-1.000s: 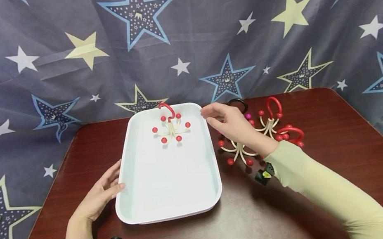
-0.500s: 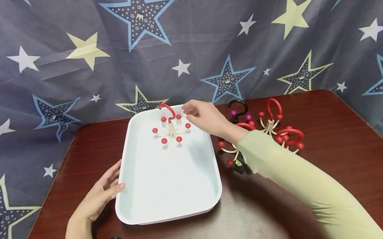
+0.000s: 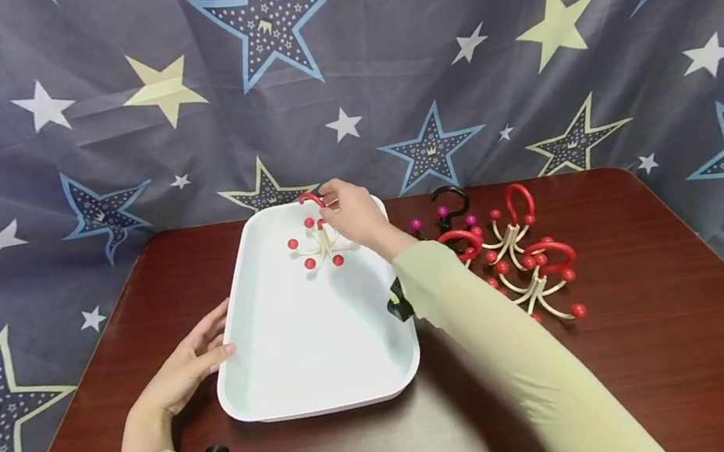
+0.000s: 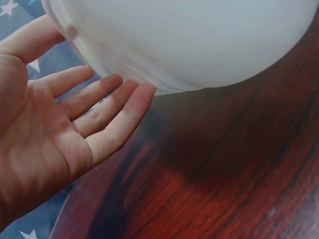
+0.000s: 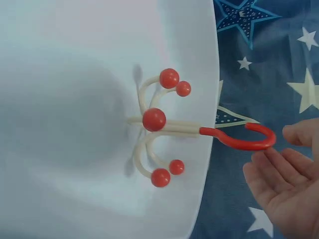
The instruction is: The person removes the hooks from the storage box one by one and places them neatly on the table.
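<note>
A multi-arm hook hanger (image 3: 324,246), with cream prongs, red ball tips and a red hook, stands upright near the far end of a white tray (image 3: 310,345). My right hand (image 3: 354,211) reaches over the tray's far right corner, its fingers at the hanger's red hook. In the right wrist view, the thumb and fingers lie beside the hook's curve without closing round it. My left hand (image 3: 180,372) holds the tray's left side. Its thumb rests over the rim, and in the left wrist view its fingertips meet the outer wall.
Right of the tray stand several more hangers with red hooks, including one red-tipped hanger (image 3: 537,289). Behind them is a black hanger (image 3: 444,222) with magenta tips. The brown wooden table (image 3: 636,340) ends at a star-patterned cloth (image 3: 342,102).
My right hand has moved left, from the tray's right edge across to the hanger's red hook. The left hand, the tray and the hanger have stayed in place.
</note>
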### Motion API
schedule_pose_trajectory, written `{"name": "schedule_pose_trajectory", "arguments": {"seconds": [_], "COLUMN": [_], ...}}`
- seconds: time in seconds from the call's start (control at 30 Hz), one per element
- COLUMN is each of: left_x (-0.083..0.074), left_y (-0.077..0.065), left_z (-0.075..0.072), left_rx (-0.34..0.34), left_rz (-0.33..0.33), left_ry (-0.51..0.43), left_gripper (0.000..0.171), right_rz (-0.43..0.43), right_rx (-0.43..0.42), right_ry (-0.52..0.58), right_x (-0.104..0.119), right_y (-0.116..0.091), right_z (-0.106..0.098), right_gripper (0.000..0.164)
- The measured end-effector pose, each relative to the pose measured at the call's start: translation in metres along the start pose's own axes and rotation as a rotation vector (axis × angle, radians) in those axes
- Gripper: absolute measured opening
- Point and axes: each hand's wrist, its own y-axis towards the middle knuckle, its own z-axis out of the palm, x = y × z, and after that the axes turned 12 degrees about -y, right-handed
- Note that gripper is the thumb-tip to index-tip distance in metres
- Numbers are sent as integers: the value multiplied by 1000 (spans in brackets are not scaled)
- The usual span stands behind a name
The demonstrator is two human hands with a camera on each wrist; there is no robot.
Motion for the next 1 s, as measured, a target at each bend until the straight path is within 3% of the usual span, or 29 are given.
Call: {"name": "schedule_pose_trajectory", "arguments": {"seconds": [0.3,0.47,1.0], "left_x": [2,3,0], "left_y": [-1,0,-1], "left_z": [1,1,0], "left_rx": [-4,-1,0], "left_rz": [-5,-4,3], "left_ry": [-4,-6,2], "left_gripper": [66,67,66], "right_rz": [51,82,26], "right_rx": [-32,-36,-34], "right_ry": [-42,-10,63], "right_x": [-1,-3,8], "right_y": [7,10,6], "right_z": [23,28,14], "right_gripper": [34,32,26]}}
